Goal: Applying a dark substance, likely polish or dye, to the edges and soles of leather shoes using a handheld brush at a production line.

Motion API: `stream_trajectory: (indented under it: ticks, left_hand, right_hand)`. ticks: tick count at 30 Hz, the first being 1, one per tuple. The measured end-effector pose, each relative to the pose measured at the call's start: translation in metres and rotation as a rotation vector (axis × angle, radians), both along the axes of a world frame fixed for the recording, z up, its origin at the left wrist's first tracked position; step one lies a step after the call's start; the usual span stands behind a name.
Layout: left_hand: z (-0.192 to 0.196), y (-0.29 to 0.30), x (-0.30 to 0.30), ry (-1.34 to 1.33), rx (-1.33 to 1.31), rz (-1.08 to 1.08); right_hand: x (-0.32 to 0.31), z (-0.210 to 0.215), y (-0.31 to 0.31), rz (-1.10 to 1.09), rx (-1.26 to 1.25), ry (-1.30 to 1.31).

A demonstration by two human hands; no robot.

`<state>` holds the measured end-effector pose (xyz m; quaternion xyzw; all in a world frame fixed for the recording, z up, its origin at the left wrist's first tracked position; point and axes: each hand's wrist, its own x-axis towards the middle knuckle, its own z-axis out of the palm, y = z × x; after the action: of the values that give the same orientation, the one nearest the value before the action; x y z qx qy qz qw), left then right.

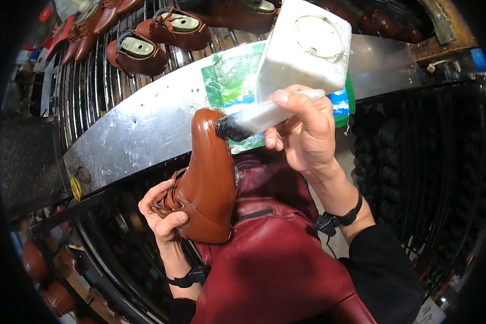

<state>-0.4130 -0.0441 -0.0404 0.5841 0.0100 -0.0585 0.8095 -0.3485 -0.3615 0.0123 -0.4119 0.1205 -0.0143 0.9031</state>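
Note:
My left hand (164, 209) is closed round the laced opening of a brown leather shoe (213, 173), which stands tilted with its toe pointing away from me. Between the thumb and fingers of my right hand (308, 127) is a brush (254, 117) with a whitish, translucent handle and dark bristles. Those bristles touch the side of the shoe's toe, which looks glossy and wet. Just beyond my right hand, a white plastic container (302, 48) rests on a green printed sheet (227, 75). The shoe's sole is hidden.
A curved metal worktop (140, 129) spans the space in front of me. Behind it, several brown shoes (137, 54) sit on a rack of metal bars (107, 81). Dark racks (410, 178) fill the right side; more brown shoes (56, 297) lie low at the left.

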Motion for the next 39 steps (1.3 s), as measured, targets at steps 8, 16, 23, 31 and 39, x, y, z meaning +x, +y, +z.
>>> stream_trajectory:
  ticks: [8, 16, 23, 31, 39]
  left_hand:
    - [-0.006, 0.004, 0.012, 0.022, -0.102, 0.029]
    - [-0.006, 0.004, 0.028, 0.046, -0.188, 0.003]
    - [0.007, 0.000, 0.035, 0.055, -0.173, 0.062]
    - [0.023, -0.007, 0.039, 0.217, -0.348, 0.129]
    - [-0.018, 0.007, 0.038, -0.630, 0.978, 0.104]
  right_hand:
    - [-0.056, 0.002, 0.029, 0.065, -0.260, -0.199]
    - [-0.110, -0.004, 0.054, 0.259, -0.522, -0.448]
    - [-0.084, 0.023, 0.044, 0.293, -0.558, -0.350]
    - [-0.073, 0.035, 0.039, 0.333, -0.759, -0.721]
    - [-0.023, 0.070, 0.034, 0.471, -0.614, -0.806]
